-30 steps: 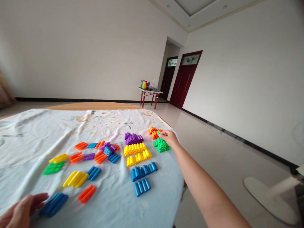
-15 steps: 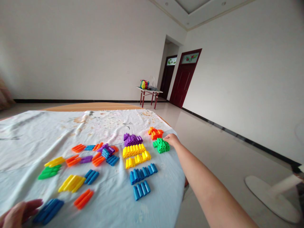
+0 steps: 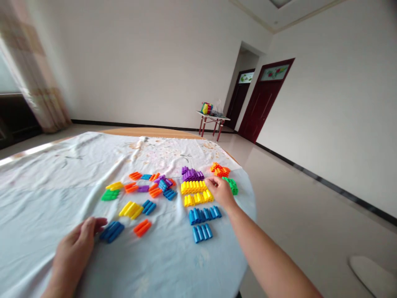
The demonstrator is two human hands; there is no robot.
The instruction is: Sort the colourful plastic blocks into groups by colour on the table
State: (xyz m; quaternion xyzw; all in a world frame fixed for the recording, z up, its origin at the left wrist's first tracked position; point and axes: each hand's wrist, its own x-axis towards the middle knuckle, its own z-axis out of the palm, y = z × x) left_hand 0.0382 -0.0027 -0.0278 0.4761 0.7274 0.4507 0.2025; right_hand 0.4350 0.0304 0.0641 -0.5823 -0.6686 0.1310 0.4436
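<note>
Head view: the right hand (image 3: 221, 191) is reaching over the tablecloth (image 3: 167, 265), its thumb and forefinger pinching together; whether a tube is sitting between them, I cannot tell. Two rows of yellow tubes (image 3: 190, 187) are lying just left of those fingertips, the hand overlapping their right end. Purple tubes (image 3: 192, 175) are heaping up beyond the yellow, to the left of the fingers, while a stack of orange tubes (image 3: 221, 170) is standing past the knuckles. Green tubes (image 3: 232, 185) are showing just right of the fingers, partly hidden behind the hand. Two rows of blue tubes (image 3: 201, 216) are lying nearer the person than the pinching fingers.

The left hand (image 3: 74, 250) is resting low, its fingers curving loosely in a released pose. A dark blue bundle (image 3: 112, 231) is lying right beside those fingertips; contact is too blurred to tell. Farther right of them, an orange bundle (image 3: 142, 228) is lying apart.
</note>
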